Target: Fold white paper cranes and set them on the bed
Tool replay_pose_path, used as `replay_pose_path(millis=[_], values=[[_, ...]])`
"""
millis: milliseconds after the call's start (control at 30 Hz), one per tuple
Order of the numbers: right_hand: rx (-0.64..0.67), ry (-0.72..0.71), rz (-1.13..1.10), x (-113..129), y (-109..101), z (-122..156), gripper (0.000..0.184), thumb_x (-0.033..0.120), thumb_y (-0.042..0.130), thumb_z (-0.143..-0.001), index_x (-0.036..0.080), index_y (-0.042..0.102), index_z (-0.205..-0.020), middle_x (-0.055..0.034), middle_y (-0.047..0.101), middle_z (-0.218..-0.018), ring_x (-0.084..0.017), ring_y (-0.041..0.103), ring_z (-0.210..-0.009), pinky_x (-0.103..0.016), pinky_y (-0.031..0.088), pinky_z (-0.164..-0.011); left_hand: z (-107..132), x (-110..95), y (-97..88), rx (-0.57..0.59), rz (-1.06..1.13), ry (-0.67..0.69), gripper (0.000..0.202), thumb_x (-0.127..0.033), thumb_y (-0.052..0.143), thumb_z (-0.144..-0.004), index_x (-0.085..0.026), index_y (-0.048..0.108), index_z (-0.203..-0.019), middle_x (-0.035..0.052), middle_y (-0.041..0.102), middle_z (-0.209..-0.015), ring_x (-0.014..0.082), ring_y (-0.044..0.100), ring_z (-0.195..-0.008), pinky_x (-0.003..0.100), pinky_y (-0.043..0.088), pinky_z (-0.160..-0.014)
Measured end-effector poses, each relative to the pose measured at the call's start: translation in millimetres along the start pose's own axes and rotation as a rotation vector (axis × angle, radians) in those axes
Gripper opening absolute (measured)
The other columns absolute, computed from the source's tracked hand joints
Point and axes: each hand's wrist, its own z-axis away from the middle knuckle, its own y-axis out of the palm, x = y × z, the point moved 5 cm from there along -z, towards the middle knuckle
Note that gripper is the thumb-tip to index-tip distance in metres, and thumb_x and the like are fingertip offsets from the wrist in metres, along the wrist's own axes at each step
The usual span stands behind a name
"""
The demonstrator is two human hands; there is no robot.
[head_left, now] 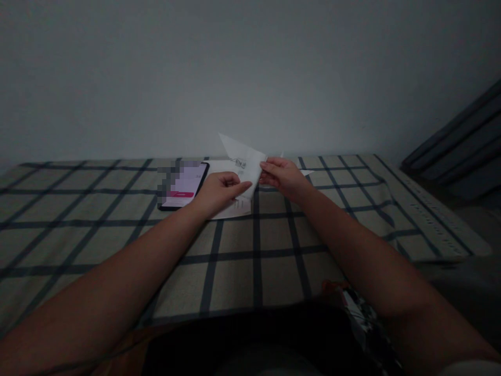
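Between my hands is a folded sheet of white paper [250,162] with dark marks on it, raised a little above the table. My left hand [221,192] grips its lower left part, thumb on top. At its right edge, the thumb and fingers of my right hand [282,175] pinch the paper. Under and beside my left hand, another white paper [235,210] with faint print lies on the cloth. A white paper tip also shows behind my right hand. To the left lies a phone [183,190] with its screen lit, partly pixelated.
A checked tablecloth [235,261] in beige and dark blue covers the table, which meets a plain grey wall [250,68]. Dark folded fabric [462,146] hangs at the right. Near my body, a patterned item [360,313] with orange on it lies by my right forearm.
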Motion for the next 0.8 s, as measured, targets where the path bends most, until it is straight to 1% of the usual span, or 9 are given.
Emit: replay_pose_path(millis=[133,200,267,300,333,433,500,667,800], values=[[-0.002,0.004,0.028,-1.3,0.3,0.4,0.032,0.041,0.085,-0.073,0.018,0.072,-0.089,-0.002,0.073,-0.084,-0.011,0.067,-0.075,-0.025,0.059,-0.071,0.9,-1.5,1.9,0.011,-0.005,-0.021,0.041,-0.051,0.08,-0.073,-0.019,0.056,-0.062,-0.0023,0.056,-0.053,0.0102,0.048,-0.047,0.022,0.034,-0.046],[0.002,-0.007,0.03,-1.8,0.5,0.3,0.031,0.041,0.085,-0.073,0.018,0.073,-0.089,-0.0023,0.073,-0.084,-0.012,0.067,-0.074,-0.025,0.059,-0.071,0.5,-1.0,5.0,0.041,0.066,-0.037,0.036,-0.047,0.081,-0.072,-0.018,0.06,-0.069,-0.0007,0.063,-0.06,0.0109,0.052,-0.05,0.022,0.037,-0.048],[0.014,-0.011,0.035,-2.2,1.2,0.2,0.029,0.039,0.084,-0.074,0.018,0.074,-0.09,-0.0027,0.074,-0.084,-0.012,0.067,-0.074,-0.025,0.059,-0.07,-0.1,-0.8,7.8,0.07,0.131,-0.038,0.032,-0.044,0.081,-0.07,-0.018,0.066,-0.081,0.0012,0.069,-0.069,0.0124,0.057,-0.055,0.023,0.041,-0.05],[0.016,-0.009,0.038,-2.3,1.5,0.2,0.028,0.039,0.083,-0.074,0.018,0.074,-0.09,-0.0028,0.074,-0.084,-0.012,0.067,-0.073,-0.025,0.059,-0.07,-0.5,-0.8,8.2,0.074,0.138,-0.035,0.032,-0.043,0.081,-0.07,-0.018,0.067,-0.085,0.0017,0.07,-0.071,0.013,0.058,-0.056,0.024,0.042,-0.051],[0.013,-0.005,0.042,-2.3,1.6,0.4,0.027,0.038,0.083,-0.075,0.018,0.074,-0.09,-0.0029,0.074,-0.084,-0.012,0.067,-0.073,-0.025,0.059,-0.07,-0.7,-0.7,8.0,0.071,0.121,-0.032,0.032,-0.043,0.081,-0.07,-0.017,0.068,-0.085,0.0017,0.07,-0.07,0.0131,0.058,-0.055,0.024,0.042,-0.051],[0.001,0.011,0.052,-1.5,2.3,1.1,0.025,0.036,0.082,-0.075,0.018,0.075,-0.091,-0.0029,0.074,-0.085,-0.012,0.068,-0.075,-0.025,0.06,-0.072,-0.6,-0.5,5.1,0.037,0.006,-0.028,0.032,-0.046,0.08,-0.072,-0.017,0.066,-0.07,-0.0003,0.062,-0.056,0.0116,0.052,-0.047,0.024,0.039,-0.047],[0.0,0.016,0.063,-0.7,3.0,1.5,0.024,0.036,0.082,-0.075,0.018,0.075,-0.09,-0.0027,0.074,-0.085,-0.012,0.068,-0.076,-0.025,0.06,-0.072,0.1,-0.4,4.5,0.041,-0.027,-0.024,0.034,-0.047,0.079,-0.074,-0.018,0.065,-0.064,-0.0006,0.059,-0.051,0.0112,0.049,-0.045,0.024,0.037,-0.046],[0.01,-0.002,0.078,-2.4,2.1,-0.1,0.025,0.04,0.085,-0.07,0.02,0.074,-0.081,-0.0013,0.074,-0.081,-0.013,0.068,-0.075,-0.025,0.06,-0.072,1.3,2.1,6.2,0.089,-0.023,-0.034,0.035,-0.048,0.078,-0.076,-0.018,0.067,-0.059,0.0008,0.061,-0.051,0.0109,0.048,-0.043,0.024,0.034,-0.044],[0.006,-0.031,0.126,-6.2,-1.1,-3.4,0.028,0.041,0.086,-0.069,0.019,0.072,-0.078,-0.0007,0.073,-0.079,-0.013,0.067,-0.073,-0.027,0.061,-0.072,1.8,2.1,6.7,0.113,-0.067,-0.058,0.041,-0.05,0.076,-0.077,-0.018,0.065,-0.053,0.0008,0.057,-0.046,0.0103,0.043,-0.04,0.023,0.028,-0.041]])
